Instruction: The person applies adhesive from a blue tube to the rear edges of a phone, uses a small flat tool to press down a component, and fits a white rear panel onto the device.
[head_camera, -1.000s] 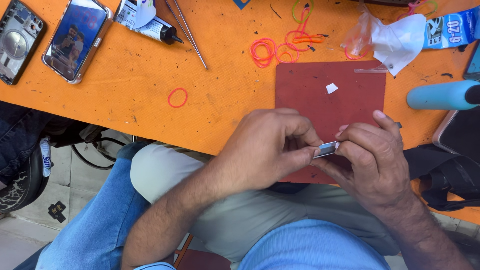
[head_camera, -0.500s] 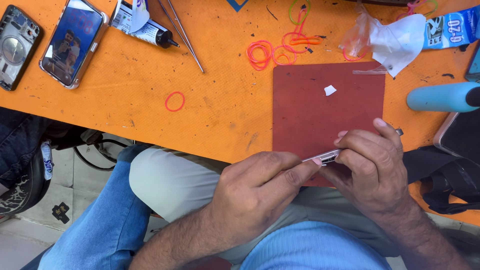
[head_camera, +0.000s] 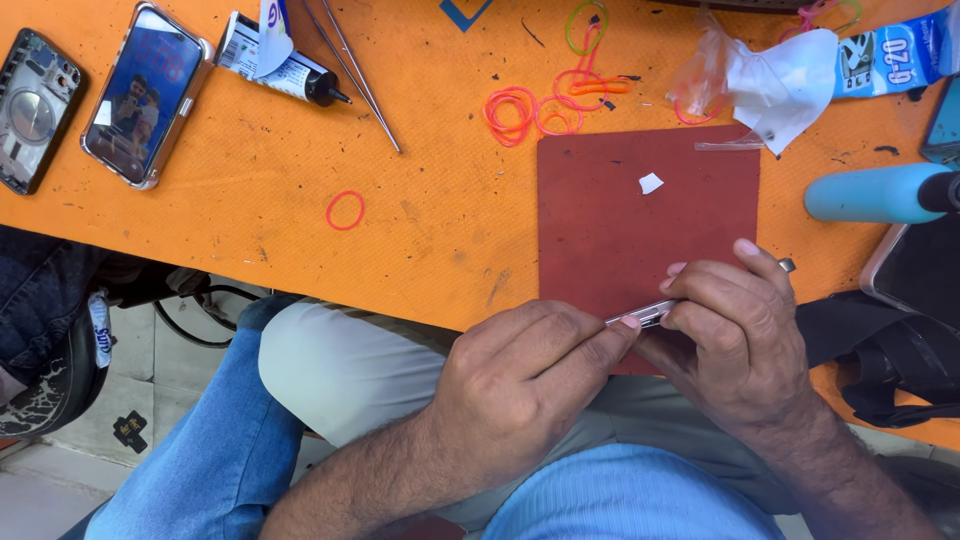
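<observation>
Orange is the worktable (head_camera: 430, 230) in front of me, and a dark red rectangular rubber mat (head_camera: 610, 220) lies on its near edge. I judge the mat is there to give a soft, non-slip surface for small parts. Both my hands meet over the near edge of this mat, above my lap.

My right hand (head_camera: 745, 345) grasps a thin flat silver metal piece (head_camera: 645, 314). The fingers curl over its top and the thumb seems to press from under, so the piece sits edge-on and steady. My left hand (head_camera: 525, 385) is loosely clenched. Its fingers are bent in, and one fingertip (head_camera: 628, 323) touches the left end of the silver piece, perhaps to guide it. What else this hand holds, I cannot tell.

On the far left lie a phone with a lit screen in a clear case (head_camera: 145, 95) and an opened phone back housing (head_camera: 35, 110). Near them are a small glue tube with black tip (head_camera: 280, 70) and thin metal tweezers (head_camera: 355, 70). Orange rubber bands (head_camera: 530, 112) lie scattered, one alone (head_camera: 345, 210). At the right edge rests a light blue cylinder (head_camera: 870, 193).
</observation>
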